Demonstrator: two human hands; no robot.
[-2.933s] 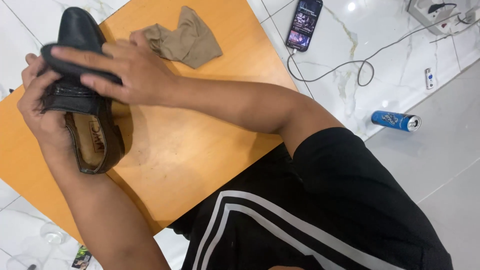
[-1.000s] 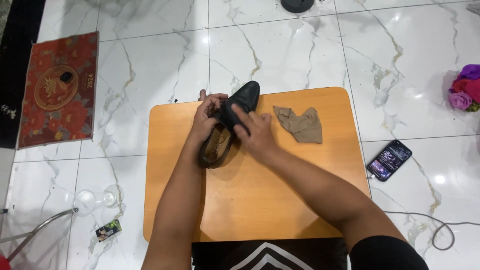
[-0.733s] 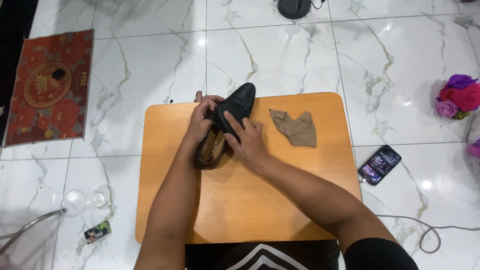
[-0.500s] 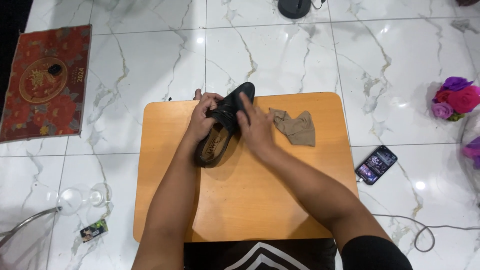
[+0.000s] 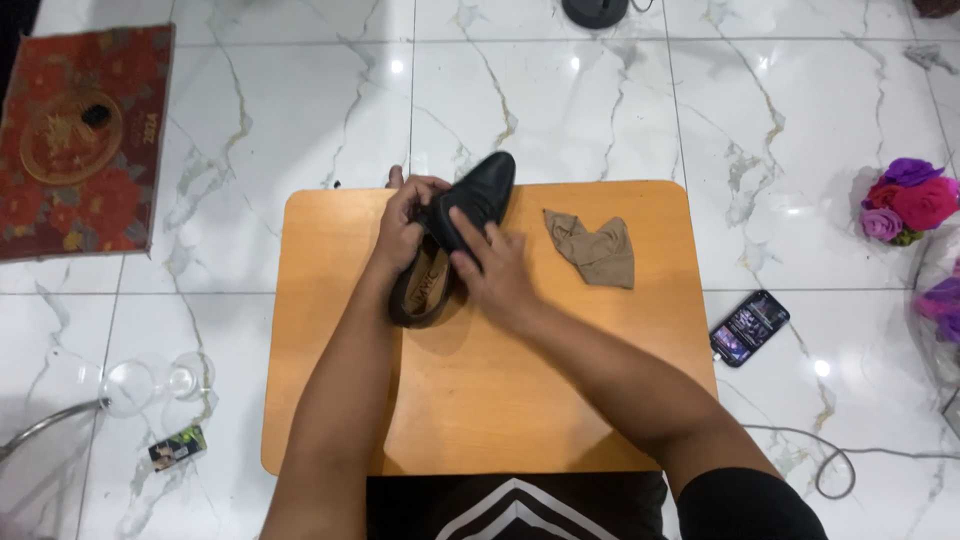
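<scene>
A black leather shoe (image 5: 478,195) with a tan lining lies over the far left part of a small orange wooden table (image 5: 560,400). My left hand (image 5: 402,225) grips the shoe's left side near its opening. My right hand (image 5: 493,272) presses on the shoe's upper from the right, fingers spread over the leather. A crumpled tan cloth (image 5: 595,250) lies on the table to the right of the shoe, apart from both hands.
The table stands on a white marble floor. A phone (image 5: 748,327) with a cable lies at the right, artificial flowers (image 5: 905,200) further right. A red patterned mat (image 5: 80,140) is at the far left, a clear glass object (image 5: 150,382) and a small packet (image 5: 177,447) at the near left.
The view has pulled back from a close look at the shoe held up in both hands; now the shoe rests low over the table. Over the last second the hands only shifted slightly on it.
</scene>
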